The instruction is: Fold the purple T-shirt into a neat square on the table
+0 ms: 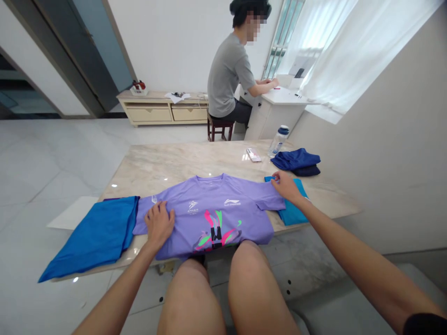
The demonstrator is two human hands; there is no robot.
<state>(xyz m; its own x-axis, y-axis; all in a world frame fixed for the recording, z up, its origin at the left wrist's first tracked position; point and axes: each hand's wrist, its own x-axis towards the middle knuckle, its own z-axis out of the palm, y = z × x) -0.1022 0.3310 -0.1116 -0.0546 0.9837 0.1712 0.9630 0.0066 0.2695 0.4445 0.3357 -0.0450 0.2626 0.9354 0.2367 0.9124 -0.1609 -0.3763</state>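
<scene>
A purple T-shirt (209,209) with a bright print lies spread face up, its collar away from me and its lower edge hanging over the table's near edge by my knees. My left hand (159,225) rests on it near the left sleeve, fingers spread and lying flat. At the top of the other sleeve, my right hand (287,187) has its fingertips pinched on the cloth. Under that sleeve and hand lies a folded blue-teal garment (295,211). Left of the shirt is a larger folded blue garment (101,232), one corner reaching past the table edge.
On the marble-patterned table (164,160) are a phone (253,155), a clear water bottle (278,141) and a bunched dark-blue garment (296,160). Beyond, a person (228,74) sits on a stool at a white desk (284,96). A low cabinet (150,114) stands against the wall.
</scene>
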